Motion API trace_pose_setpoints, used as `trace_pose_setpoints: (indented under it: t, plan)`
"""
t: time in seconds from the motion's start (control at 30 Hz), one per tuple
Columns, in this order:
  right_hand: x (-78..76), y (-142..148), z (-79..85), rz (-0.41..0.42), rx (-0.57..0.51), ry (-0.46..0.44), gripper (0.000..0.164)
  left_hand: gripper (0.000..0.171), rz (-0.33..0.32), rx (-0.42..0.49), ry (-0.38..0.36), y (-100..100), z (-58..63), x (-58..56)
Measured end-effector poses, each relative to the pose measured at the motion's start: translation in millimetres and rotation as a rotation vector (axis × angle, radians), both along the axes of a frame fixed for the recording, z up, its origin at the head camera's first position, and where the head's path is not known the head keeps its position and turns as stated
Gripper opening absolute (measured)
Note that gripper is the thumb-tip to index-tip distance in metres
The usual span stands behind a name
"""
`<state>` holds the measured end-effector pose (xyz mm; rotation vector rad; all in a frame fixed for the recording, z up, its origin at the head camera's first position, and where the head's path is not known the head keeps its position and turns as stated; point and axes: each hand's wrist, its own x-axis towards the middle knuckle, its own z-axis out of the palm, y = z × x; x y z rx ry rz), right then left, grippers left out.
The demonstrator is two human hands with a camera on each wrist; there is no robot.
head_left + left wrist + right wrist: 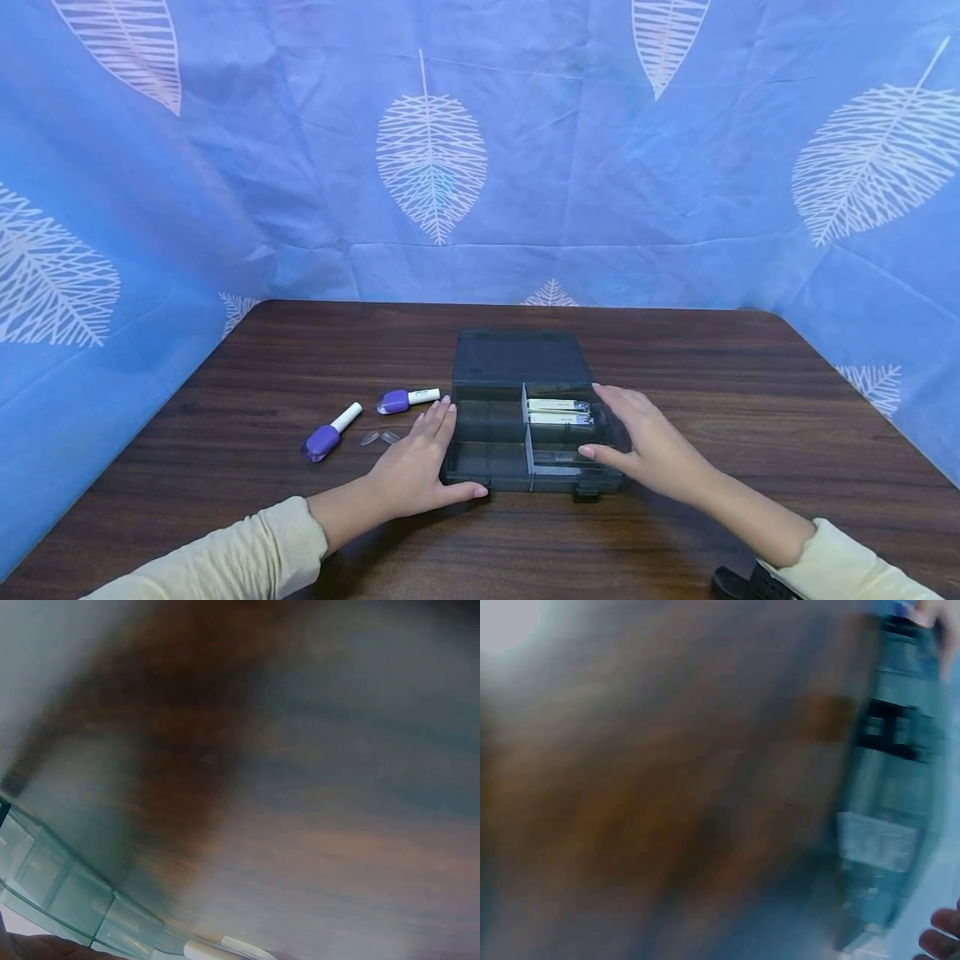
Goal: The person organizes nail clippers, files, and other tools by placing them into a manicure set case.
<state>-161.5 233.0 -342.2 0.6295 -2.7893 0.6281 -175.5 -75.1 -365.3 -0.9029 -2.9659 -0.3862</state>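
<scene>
A dark see-through divider box (491, 479) stands on the table with its lid (517, 357) folded back. Two white nail clippers (558, 406) lie side by side in its right back compartment. Along the box's left side rests my left hand (416, 467), fingers straight and thumb at the front left corner. My right hand (656, 442) spreads at the right side, its thumb over the right front compartment and fingers by the back right edge. In the right wrist view the box (889, 780) is blurred, with some fingertips (941, 934) at the lower right.
Left of the box lie two purple nail polish bottles (324, 442) with white caps. Two small clear oval pieces (370, 437) are beside my left hand. A black object (750, 583) sits at the table's front right. Behind the table (675, 350) hangs a blue leaf-print cloth (525, 167).
</scene>
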Motion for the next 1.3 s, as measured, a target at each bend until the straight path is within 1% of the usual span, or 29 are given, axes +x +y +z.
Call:
trace_pose_setpoints:
  t: [0.13,0.27,0.5,0.73,0.87,0.97,1.03,1.13,1.3]
  plan:
    - [7.4,6.7,-8.9,-0.015,0.036,-0.043,0.091,0.103,0.000,0.002,-0.006,0.5,0.6,0.5]
    - [12.1,11.9,-15.0,-0.028,0.062,-0.055,0.098,0.103,0.011,0.003,-0.009,0.5,0.9,1.0]
    - [12.2,16.3,-19.5,-0.045,0.073,-0.086,0.098,0.103,0.009,0.000,-0.014,0.3,0.2,1.0]
    - [12.8,17.1,-22.0,-0.028,0.088,-0.070,0.100,0.103,0.008,0.003,-0.039,-1.1,1.6,0.5]
    - [12.8,16.5,-22.7,-0.021,0.102,-0.060,0.099,0.103,0.018,0.014,-0.048,-5.7,2.8,0.2]
    - [12.7,16.2,-23.1,-0.015,0.105,-0.059,0.099,0.102,0.038,0.044,-0.044,-14.0,4.9,0.7]
    - [12.8,16.4,-22.8,-0.012,0.108,-0.060,0.099,0.100,0.052,0.076,-0.029,-22.9,6.5,1.4]
    - [13.6,17.2,-21.7,-0.009,0.107,-0.062,0.099,0.096,0.071,0.117,0.013,-40.3,7.5,2.3]
    - [13.6,18.6,-21.2,0.004,0.107,-0.055,0.099,0.089,0.140,0.126,0.098,-71.2,6.0,4.4]
